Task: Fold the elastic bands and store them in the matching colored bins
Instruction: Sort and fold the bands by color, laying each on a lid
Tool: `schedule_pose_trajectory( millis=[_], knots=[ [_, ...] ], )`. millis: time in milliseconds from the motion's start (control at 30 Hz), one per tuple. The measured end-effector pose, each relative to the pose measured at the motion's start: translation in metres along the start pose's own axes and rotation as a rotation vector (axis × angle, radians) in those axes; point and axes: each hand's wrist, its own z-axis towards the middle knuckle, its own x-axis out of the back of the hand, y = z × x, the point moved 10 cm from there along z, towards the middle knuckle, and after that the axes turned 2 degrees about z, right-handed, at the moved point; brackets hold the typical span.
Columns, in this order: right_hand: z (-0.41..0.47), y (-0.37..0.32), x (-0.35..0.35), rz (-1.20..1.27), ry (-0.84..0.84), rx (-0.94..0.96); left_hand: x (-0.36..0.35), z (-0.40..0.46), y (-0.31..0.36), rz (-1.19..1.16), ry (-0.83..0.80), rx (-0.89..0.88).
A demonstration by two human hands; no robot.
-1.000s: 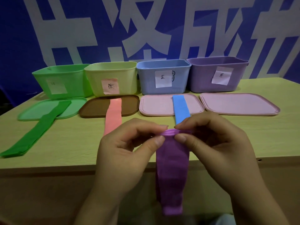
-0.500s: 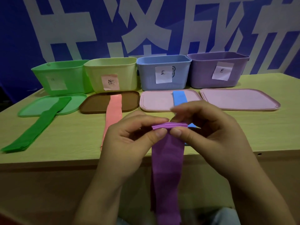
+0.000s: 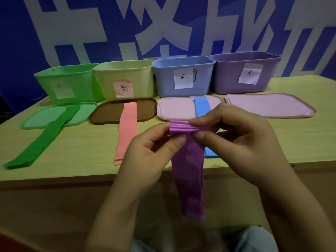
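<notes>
Head view: left hand (image 3: 151,153) and right hand (image 3: 240,140) pinching the gathered top of the purple elastic band (image 3: 189,171) between thumbs and fingertips — rest of it hanging down past the near edge of the tabletop (image 3: 76,153). Along the far edge — green bin (image 3: 67,82), yellow-green bin (image 3: 123,79), blue bin (image 3: 183,75), purple bin (image 3: 245,71). Before them, lying flat across lids: green band (image 3: 41,139), pink band (image 3: 127,130), blue band (image 3: 201,106).

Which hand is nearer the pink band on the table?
Left. The left hand sits just right of the pink band; the right hand is farther right, beyond the purple band both pinch.
</notes>
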Motion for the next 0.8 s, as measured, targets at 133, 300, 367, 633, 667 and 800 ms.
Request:
schedule_pose_trajectory(
  millis=[133, 300, 367, 633, 667, 800],
  knots=[
    [0.001, -0.011, 0.001, -0.161, 0.015, 0.117, -0.003, -0.001, -0.003, 0.011, 0.016, 0.047],
    [0.003, -0.02, -0.007, -0.28, -0.122, 0.22, -0.007, -0.003, -0.011, -0.121, 0.031, 0.153],
    [0.004, -0.023, -0.01, -0.315, -0.165, 0.241, -0.01, -0.005, -0.016, -0.226, 0.039, 0.218],
    [-0.001, -0.021, -0.019, -0.433, -0.336, 0.277, -0.013, -0.015, -0.033, -0.457, 0.092, 0.401],
    [-0.004, -0.021, -0.022, -0.474, -0.347, 0.3, -0.012, -0.017, -0.035, -0.457, 0.119, 0.426],
    [-0.011, -0.017, -0.036, -0.551, -0.447, 0.311, -0.01, -0.026, -0.044, -0.447, 0.16, 0.524]
  ],
)
